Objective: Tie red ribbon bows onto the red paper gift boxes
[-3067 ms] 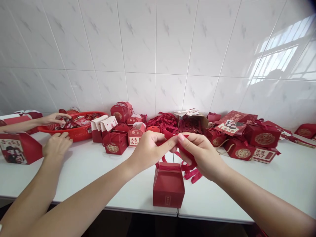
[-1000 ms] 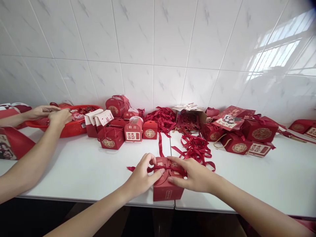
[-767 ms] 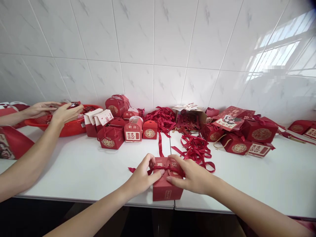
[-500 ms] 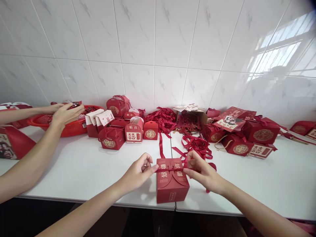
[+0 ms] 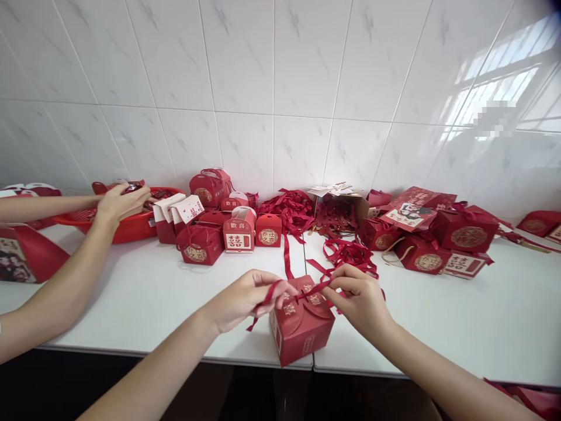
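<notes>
A red gift box (image 5: pixel 302 333) with gold lettering stands at the table's front edge, turned a little, its curved top flaps folded together. A dark red ribbon (image 5: pixel 312 290) threads through the slots on its top. My left hand (image 5: pixel 252 295) is closed on one length of the ribbon at the box's left side, with a loose tail hanging below the fingers. On the right, my right hand (image 5: pixel 357 295) pinches the other length just above the box's right top edge. The ribbon runs taut from the slots to the right fingers.
Behind the box lie heaps of red ribbon (image 5: pixel 350 257) and an open carton (image 5: pixel 362 207). Finished-looking red boxes (image 5: pixel 239 231) stand left of them, others (image 5: pixel 467 234) are stacked right. A co-worker's hands (image 5: pixel 120 204) reach over a red plastic basket (image 5: pixel 131 228) at the left.
The box has turned slightly and its near corner has shifted left. My left hand now has ribbon across its fingers with a tail dangling. The right hand has drawn its ribbon up off the lid.
</notes>
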`<state>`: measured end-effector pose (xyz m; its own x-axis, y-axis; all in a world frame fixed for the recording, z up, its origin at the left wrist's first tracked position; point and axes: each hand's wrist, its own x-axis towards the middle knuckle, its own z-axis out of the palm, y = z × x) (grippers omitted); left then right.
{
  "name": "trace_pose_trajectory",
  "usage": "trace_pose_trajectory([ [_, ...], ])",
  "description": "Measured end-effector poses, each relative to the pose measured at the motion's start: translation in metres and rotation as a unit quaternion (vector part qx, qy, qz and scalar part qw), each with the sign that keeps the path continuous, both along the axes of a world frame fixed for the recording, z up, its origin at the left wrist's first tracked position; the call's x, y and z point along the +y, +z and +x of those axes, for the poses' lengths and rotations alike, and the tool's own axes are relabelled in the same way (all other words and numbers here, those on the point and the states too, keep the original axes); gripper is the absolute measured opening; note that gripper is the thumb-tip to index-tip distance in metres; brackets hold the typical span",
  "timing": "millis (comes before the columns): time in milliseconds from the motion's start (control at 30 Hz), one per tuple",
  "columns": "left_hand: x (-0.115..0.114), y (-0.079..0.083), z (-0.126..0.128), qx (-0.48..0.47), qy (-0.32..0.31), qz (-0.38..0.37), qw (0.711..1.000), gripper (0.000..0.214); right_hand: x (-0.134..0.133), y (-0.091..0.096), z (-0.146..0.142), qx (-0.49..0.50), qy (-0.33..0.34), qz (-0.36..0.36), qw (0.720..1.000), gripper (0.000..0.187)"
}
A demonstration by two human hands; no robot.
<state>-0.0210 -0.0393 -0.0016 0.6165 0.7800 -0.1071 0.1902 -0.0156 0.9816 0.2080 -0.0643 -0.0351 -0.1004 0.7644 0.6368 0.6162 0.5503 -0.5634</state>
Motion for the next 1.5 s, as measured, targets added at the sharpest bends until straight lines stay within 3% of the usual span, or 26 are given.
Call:
trace_pose_trajectory([
  [67, -0.013, -0.002, 0.013, 0.029, 0.06, 0.116, 0.991, 0.024, 0.0, 0.003, -0.009, 0.041, 0.037, -0.022, 0.998, 0.02],
  [200, -0.027, -0.015, 0.026, 0.119, 0.117, 0.336, 0.927, 0.027, -0.004, 0.009, -0.025, 0.074, 0.108, -0.13, 0.983, 0.017],
  [333, -0.029, -0.026, 0.028, 0.169, 0.132, 0.411, 0.886, 0.03, -0.003, 0.015, -0.034, 0.085, 0.099, -0.209, 0.969, 0.009],
  [433, -0.029, -0.027, 0.027, 0.166, 0.131, 0.424, 0.881, 0.03, 0.0, 0.02, -0.034, 0.081, 0.101, -0.251, 0.959, 0.009],
  [533, -0.028, -0.026, 0.025, 0.152, 0.118, 0.437, 0.879, 0.03, 0.005, 0.025, -0.028, 0.095, 0.144, -0.318, 0.932, 0.008],
  [633, -0.02, -0.023, 0.021, 0.131, 0.06, 0.438, 0.887, 0.032, 0.014, 0.029, -0.019, 0.056, 0.205, -0.373, 0.903, 0.006],
  [767, -0.004, -0.014, 0.017, 0.074, -0.057, 0.378, 0.921, 0.024, 0.028, 0.036, -0.009, -0.063, 0.307, -0.326, 0.892, 0.015],
  [867, 0.004, -0.01, 0.017, 0.061, -0.046, 0.328, 0.941, 0.016, 0.033, 0.04, -0.006, -0.103, 0.343, -0.282, 0.89, 0.016],
  [1133, 0.002, -0.018, 0.018, 0.058, 0.012, 0.314, 0.947, 0.014, 0.028, 0.033, -0.01, -0.097, 0.288, -0.278, 0.911, 0.011],
  [1300, -0.003, -0.003, 0.006, 0.131, 0.005, 0.353, 0.926, 0.015, 0.025, 0.033, -0.001, -0.116, 0.242, -0.263, 0.927, 0.011],
  [1400, 0.0, 0.007, -0.007, 0.193, -0.009, 0.314, 0.929, 0.015, 0.023, 0.031, 0.01, -0.116, 0.205, -0.233, 0.944, 0.018],
  [1500, 0.006, 0.006, -0.013, 0.189, -0.043, 0.283, 0.939, 0.013, 0.019, 0.026, 0.015, -0.107, 0.203, -0.199, 0.953, 0.018],
])
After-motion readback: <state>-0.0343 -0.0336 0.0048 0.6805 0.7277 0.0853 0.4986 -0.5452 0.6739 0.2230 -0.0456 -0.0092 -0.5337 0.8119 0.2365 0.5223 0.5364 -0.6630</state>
